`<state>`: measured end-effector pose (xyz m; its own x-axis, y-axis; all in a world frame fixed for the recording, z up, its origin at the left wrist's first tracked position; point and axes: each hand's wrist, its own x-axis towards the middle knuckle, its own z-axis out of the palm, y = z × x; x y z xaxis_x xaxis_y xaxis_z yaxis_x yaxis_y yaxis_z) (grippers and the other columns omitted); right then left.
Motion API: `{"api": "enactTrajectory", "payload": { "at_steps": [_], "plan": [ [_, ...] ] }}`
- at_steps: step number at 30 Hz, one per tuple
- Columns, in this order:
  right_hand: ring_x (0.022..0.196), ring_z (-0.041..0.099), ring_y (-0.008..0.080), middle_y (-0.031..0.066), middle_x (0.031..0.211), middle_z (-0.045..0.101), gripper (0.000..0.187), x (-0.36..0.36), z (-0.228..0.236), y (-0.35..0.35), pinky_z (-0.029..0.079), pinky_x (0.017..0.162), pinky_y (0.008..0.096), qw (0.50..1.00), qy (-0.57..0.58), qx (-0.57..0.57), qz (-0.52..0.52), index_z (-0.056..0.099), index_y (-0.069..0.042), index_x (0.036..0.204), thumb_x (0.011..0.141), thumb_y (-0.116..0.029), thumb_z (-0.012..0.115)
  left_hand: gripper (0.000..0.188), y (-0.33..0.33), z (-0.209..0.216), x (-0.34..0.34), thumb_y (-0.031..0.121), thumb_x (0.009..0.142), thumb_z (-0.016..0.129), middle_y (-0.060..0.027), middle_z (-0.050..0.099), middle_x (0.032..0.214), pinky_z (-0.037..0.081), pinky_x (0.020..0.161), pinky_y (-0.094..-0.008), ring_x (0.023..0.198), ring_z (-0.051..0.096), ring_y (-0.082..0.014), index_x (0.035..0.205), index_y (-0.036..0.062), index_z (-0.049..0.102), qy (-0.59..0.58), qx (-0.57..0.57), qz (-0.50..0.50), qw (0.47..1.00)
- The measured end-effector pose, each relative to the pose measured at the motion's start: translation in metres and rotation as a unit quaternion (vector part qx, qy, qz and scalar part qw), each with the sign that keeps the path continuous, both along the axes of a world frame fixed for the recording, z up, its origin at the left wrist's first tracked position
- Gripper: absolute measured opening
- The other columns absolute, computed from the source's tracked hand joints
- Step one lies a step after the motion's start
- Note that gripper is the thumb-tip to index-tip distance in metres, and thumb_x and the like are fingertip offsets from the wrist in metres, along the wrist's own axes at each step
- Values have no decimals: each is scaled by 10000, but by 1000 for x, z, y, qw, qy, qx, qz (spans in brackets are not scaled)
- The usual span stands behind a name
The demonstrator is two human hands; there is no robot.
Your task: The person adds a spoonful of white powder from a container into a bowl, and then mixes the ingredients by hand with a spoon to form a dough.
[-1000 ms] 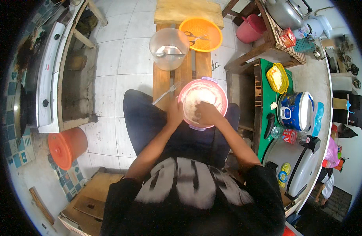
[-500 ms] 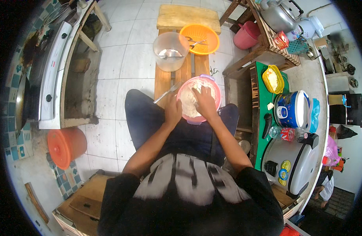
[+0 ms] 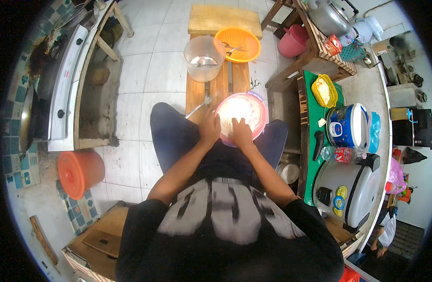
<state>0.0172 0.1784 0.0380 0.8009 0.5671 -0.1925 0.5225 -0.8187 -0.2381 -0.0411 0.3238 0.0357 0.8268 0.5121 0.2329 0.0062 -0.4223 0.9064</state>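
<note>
Between the person's knees, from my seat far off, I count one pink bowl (image 3: 262, 123) with one mass of pale, floury mixture (image 3: 234, 111) in it, set right under the two bare hands. Just beyond the left hand (image 3: 209, 128) I make out one fork (image 3: 200, 107), slanting on the wooden bench (image 3: 194, 94). Farther ahead of both hands stand one clear tub (image 3: 204, 47) and, touching or just beside it, one orange basket (image 3: 251, 43) with a pair of scissors (image 3: 233, 48) inside. Well off to the right of the right hand (image 3: 242, 133) I count two cookers, one blue and white (image 3: 346, 126), one large and grey (image 3: 343, 188), and one yellow basket (image 3: 330, 97). The left hand is slightly spread, touching the bowl's left rim; I cannot tell whether it grips. The right hand's fingers are bent, tips down in the mixture; whether they close on any of it, I cannot tell.
</note>
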Motion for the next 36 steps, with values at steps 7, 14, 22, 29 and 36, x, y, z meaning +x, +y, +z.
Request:
{"api": "enactTrajectory", "payload": {
  "at_steps": [7,14,22,29,36],
  "plan": [
    [866,662,425,267,942,655,456,7,-8,19,548,766,492,991,64,93,-78,622,-11,1027,703,-290,780,280,-4,-4,3,112,974,480,-226,617,1177,502,868,-451,1040,618,-428,1174,-32,614,-49,29,40,998],
    [935,695,345,225,1016,706,538,34,-41,14,548,788,430,912,211,272,-224,666,29,1126,745,-332,781,334,-8,2,10,72,926,462,-217,617,1196,504,893,-448,1059,617,-427,1209,-29,608,-50,15,10,999],
    [1109,618,257,60,1152,655,355,46,20,29,496,924,430,444,616,556,-338,603,-94,1254,938,-253,573,375,3,-1,3,55,864,478,-234,599,1195,475,934,-428,1113,584,-418,1204,-31,612,-5,-22,13,1000],
    [1081,637,329,106,1082,688,365,69,8,-1,503,855,392,814,368,392,-219,571,-72,1256,933,-239,607,370,0,-4,10,68,860,493,-257,586,1208,472,923,-424,1082,584,-412,1190,-50,613,-5,-42,17,999],
    [829,651,456,224,1042,660,447,47,67,13,507,754,506,966,112,220,-80,514,-33,1250,832,-46,673,365,9,-6,5,75,869,485,-280,573,1226,474,923,-435,1111,573,-433,1187,-40,622,-5,-47,37,998]
  ]
}}
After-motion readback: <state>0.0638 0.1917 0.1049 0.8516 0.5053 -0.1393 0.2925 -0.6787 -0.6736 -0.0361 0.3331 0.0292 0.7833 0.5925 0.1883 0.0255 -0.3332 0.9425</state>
